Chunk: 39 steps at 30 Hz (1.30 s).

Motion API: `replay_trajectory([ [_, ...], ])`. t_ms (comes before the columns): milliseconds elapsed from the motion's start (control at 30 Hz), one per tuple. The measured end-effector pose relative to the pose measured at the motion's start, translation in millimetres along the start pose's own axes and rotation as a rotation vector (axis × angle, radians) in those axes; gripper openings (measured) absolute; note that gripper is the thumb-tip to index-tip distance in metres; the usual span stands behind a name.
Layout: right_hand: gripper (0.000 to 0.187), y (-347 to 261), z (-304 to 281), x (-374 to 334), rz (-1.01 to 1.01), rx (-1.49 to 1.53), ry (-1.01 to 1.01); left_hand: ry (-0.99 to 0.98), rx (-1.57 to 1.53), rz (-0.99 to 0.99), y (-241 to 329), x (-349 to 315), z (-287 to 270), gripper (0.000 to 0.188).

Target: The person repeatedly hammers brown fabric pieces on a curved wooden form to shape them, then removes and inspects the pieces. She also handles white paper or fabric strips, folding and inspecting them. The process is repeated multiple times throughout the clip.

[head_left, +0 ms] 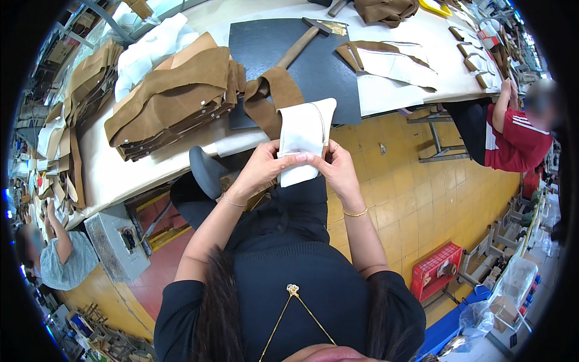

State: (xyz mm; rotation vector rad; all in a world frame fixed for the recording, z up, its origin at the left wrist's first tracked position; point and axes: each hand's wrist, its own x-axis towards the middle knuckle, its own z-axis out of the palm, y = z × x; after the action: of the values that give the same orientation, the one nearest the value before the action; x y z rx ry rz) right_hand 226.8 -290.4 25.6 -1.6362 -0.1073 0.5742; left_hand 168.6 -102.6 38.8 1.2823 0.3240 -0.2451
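Both hands pinch a brown leather piece with a white lining (pixel 301 130), held above my lap at the table's edge. My left hand (pixel 263 166) grips its left side and my right hand (pixel 339 169) its right, with the thumbs close together on the white face. A brown leather strip (pixel 274 90) runs from behind the white face and curls over the dark board (pixel 253 45). On that board lies a hammer (pixel 295 48) with a wooden handle, its head toward the far side. The fingers behind the piece are hidden.
A tall stack of brown leather pieces (pixel 169 96) stands left on the white table (pixel 99 175). White-lined leather pieces (pixel 395 63) lie right of the board. One person (pixel 518 133) works at the right, another (pixel 66 259) at far left. A red crate (pixel 435 271) sits behind right.
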Motion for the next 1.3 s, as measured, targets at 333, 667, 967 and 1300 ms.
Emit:
replay_trajectory([
  [333,0.051,-7.8,-10.8,4.9,-0.087,0.051,-0.108,0.039,0.08,-0.036,1.0,4.4,-3.9,0.037],
  [667,0.041,-14.9,23.1,18.8,-0.3,-0.186,0.273,0.063,-0.142,-0.04,-13.7,10.5,11.7,0.038],
  [967,0.039,-6.6,25.7,33.5,-0.44,-0.159,0.358,-0.011,-0.167,-0.133,-33.2,9.4,4.7,0.039],
  [1300,0.047,-13.2,14.1,39.5,-0.24,-0.157,0.085,0.023,-0.164,-0.108,-11.4,5.9,0.3,0.041],
])
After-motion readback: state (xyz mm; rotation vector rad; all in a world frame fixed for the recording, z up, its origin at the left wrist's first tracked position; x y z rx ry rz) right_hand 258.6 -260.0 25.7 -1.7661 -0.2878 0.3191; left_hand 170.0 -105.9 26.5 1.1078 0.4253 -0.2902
